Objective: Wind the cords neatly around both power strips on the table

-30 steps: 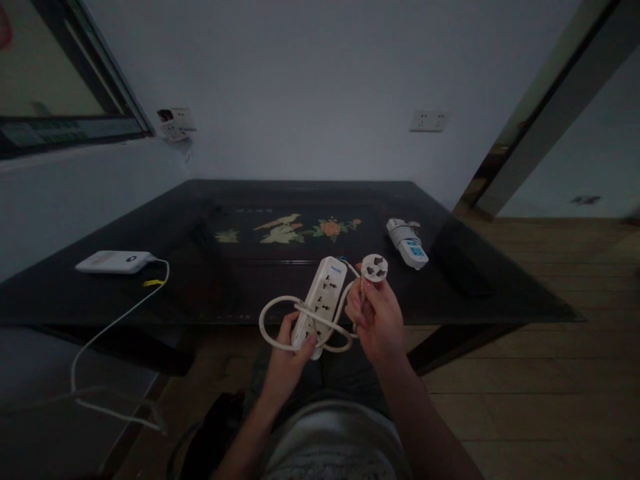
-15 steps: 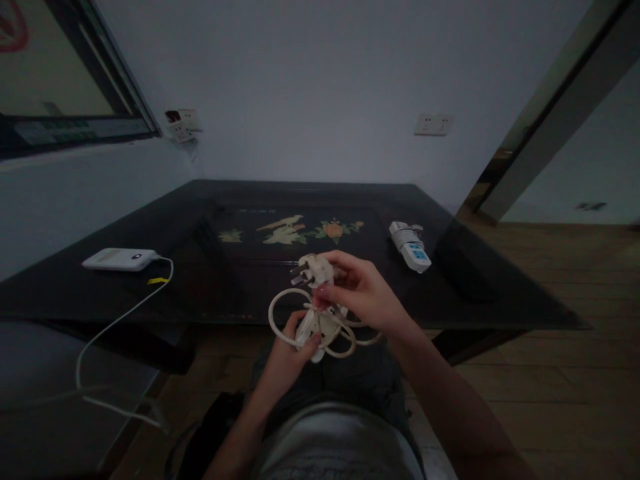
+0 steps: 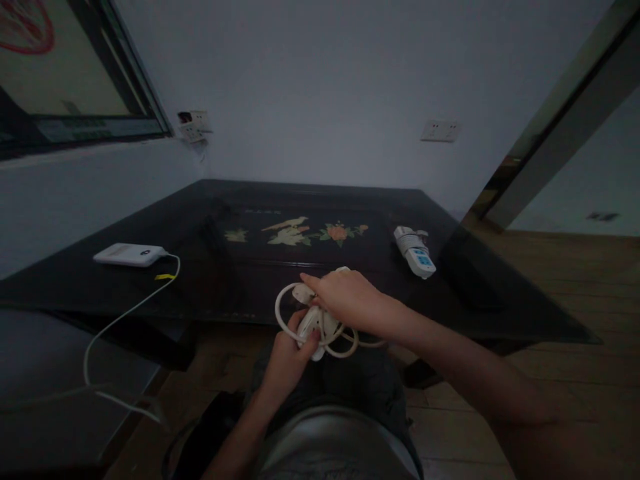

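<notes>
My left hand [image 3: 293, 347] grips a white power strip [image 3: 311, 323] just past the front edge of the dark table, its thumb lying across the socket face. The strip's white cord [image 3: 281, 313] stands out in loose loops on both sides of it. Over the strip's far end, my right hand [image 3: 347, 293] is closed with its back turned up. The cord's white plug [image 3: 303, 293] shows under its index finger; its other fingers are mostly hidden.
On the table [image 3: 240, 280], a second power strip [image 3: 415, 252] with its cord wound around it lies to the right. A white power bank [image 3: 129, 255] with a trailing cable [image 3: 120, 317] lies on the left. Wall sockets [image 3: 441, 131] are behind.
My right hand has turned over, palm down, swinging the plug from upright prongs pointing left to a place lower beneath its fingers. My left hand keeps its hold on the power strip.
</notes>
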The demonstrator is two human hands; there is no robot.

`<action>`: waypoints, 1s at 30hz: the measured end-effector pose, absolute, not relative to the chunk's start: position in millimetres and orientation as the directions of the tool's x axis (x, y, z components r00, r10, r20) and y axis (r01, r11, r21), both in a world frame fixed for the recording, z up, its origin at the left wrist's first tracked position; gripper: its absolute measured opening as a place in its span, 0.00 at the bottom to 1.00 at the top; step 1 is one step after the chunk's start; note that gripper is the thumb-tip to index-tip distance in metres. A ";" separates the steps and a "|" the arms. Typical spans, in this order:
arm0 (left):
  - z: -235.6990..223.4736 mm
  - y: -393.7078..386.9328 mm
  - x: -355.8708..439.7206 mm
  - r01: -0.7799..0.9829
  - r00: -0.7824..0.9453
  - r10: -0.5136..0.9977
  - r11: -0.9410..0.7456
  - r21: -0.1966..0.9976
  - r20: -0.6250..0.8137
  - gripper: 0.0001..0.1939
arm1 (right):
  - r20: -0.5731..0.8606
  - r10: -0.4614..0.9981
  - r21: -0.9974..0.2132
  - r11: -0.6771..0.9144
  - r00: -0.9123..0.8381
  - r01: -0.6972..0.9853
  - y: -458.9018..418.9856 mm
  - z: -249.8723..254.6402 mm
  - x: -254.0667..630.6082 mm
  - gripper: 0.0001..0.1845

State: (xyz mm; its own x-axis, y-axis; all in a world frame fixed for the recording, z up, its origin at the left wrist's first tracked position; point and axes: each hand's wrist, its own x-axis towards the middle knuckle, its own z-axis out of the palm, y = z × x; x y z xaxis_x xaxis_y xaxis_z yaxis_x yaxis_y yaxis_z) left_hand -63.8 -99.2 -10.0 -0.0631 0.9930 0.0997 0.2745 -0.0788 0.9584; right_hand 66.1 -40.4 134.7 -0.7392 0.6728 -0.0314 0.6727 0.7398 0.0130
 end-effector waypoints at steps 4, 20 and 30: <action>-5.1 -103.3 -60.9 0.352 -0.058 0.993 -0.074 0.933 0.100 0.21 | -0.084 0.702 0.122 0.712 -0.708 0.692 -51.3 133.1 51.0 0.24; 5.3 -115.7 -61.5 0.508 0.029 0.989 -0.139 0.850 0.144 0.21 | -0.092 0.563 -0.450 0.713 -0.821 0.538 7.5 113.9 59.1 0.23; -2.4 -110.7 -61.1 0.140 0.030 0.994 -0.104 0.985 0.101 0.20 | -0.159 0.380 -0.907 0.309 -0.911 0.287 31.8 105.9 75.8 0.18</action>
